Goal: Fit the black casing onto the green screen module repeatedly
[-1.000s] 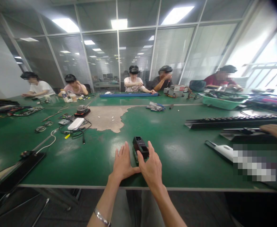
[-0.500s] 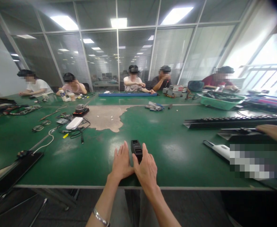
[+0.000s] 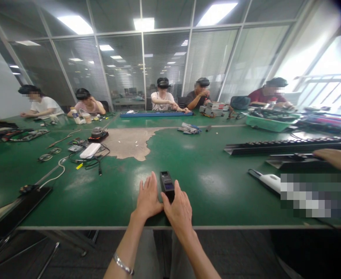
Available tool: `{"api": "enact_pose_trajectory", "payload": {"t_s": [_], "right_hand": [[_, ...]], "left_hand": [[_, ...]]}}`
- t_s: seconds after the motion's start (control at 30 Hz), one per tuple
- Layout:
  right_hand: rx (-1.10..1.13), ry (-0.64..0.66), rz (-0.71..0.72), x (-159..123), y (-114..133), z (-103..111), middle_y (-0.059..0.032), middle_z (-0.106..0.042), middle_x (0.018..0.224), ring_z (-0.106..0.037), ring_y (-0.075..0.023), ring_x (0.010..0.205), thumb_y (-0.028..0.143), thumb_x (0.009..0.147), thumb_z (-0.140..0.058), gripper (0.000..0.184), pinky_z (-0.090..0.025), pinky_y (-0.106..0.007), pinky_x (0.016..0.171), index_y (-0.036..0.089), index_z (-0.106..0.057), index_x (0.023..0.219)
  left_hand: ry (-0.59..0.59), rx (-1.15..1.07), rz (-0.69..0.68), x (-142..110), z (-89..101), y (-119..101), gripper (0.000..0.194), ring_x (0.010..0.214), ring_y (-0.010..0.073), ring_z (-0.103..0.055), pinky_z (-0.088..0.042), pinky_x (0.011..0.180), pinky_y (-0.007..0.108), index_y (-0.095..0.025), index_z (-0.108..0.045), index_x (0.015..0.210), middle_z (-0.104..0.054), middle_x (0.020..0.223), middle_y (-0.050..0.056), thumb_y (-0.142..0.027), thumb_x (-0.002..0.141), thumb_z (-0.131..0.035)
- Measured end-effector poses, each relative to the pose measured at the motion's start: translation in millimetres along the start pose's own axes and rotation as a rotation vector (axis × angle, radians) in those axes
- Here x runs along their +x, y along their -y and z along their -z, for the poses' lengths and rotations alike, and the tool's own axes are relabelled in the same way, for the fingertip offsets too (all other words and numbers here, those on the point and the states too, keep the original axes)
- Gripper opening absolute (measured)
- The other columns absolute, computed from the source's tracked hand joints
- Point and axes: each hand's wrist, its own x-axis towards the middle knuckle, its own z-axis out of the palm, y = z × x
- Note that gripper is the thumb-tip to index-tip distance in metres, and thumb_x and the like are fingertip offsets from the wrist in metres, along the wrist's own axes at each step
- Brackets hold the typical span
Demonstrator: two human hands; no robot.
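On the table's (image 3: 231, 201) near side, the box (image 3: 167, 184) sits between left hand (image 3: 149, 197), fingers spread, holding nothing, and right hand (image 3: 178, 205), half-spread over its near-right end; can't tell if it grips!

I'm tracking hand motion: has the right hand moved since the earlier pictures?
Yes, the right hand has moved toward the person, closer to the table's near edge.

One black device (image 3: 167, 183), one green basket (image 3: 267, 123), five people (image 3: 160, 101) opposite.
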Motion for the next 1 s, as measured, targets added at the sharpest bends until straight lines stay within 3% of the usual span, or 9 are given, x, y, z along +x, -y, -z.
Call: {"api": "enact_pose_trajectory", "payload": {"t_s": [0.37,0.6,0.8,1.0], "right_hand": [[0.104,-0.016,-0.014,12,4,9,-0.0206,-0.058,0.134,-0.058,-0.0307,0.111,0.052,0.087,-0.056,0.084,-0.047,-0.043,0.093,0.005,-0.027,0.150],[0.070,0.009,-0.033,19,11,13,-0.0176,-0.067,0.118,-0.063,-0.0306,0.102,0.045,0.088,-0.054,0.075,-0.049,-0.042,0.086,0.008,-0.030,0.149],[0.212,-0.086,-0.068,37,19,29,-0.0156,-0.069,0.115,-0.063,-0.0292,0.105,0.048,0.087,-0.055,0.075,-0.048,-0.041,0.088,0.010,-0.033,0.148],[0.269,-0.244,-0.103,51,-3,51,-0.0151,-0.067,0.120,-0.062,-0.0295,0.108,0.053,0.087,-0.053,0.076,-0.046,-0.043,0.092,0.013,-0.033,0.149]], "left_hand": [[-0.027,0.030,-0.001,0,-3.5,-1,0.100,0.149,0.0306,-0.013,-0.006,0.119,0.051,-0.007,0.015,0.152,-0.012,0.162,0.016,-0.040,0.080,-0.046],[0.013,0.040,0.009,1,-2.7,1,0.100,0.149,0.0308,-0.011,-0.006,0.119,0.052,-0.004,0.007,0.153,-0.011,0.162,0.017,-0.051,0.082,-0.044],[0.049,0.080,-0.003,2,-1.2,1,0.108,0.149,0.0338,-0.010,-0.003,0.119,0.053,-0.006,-0.016,0.153,-0.017,0.160,0.019,-0.074,0.075,-0.046],[0.058,0.068,0.009,2,0.3,1,0.119,0.149,0.0360,-0.009,-0.004,0.119,0.055,-0.007,-0.018,0.153,-0.018,0.160,0.019,-0.089,0.071,-0.042]]}}
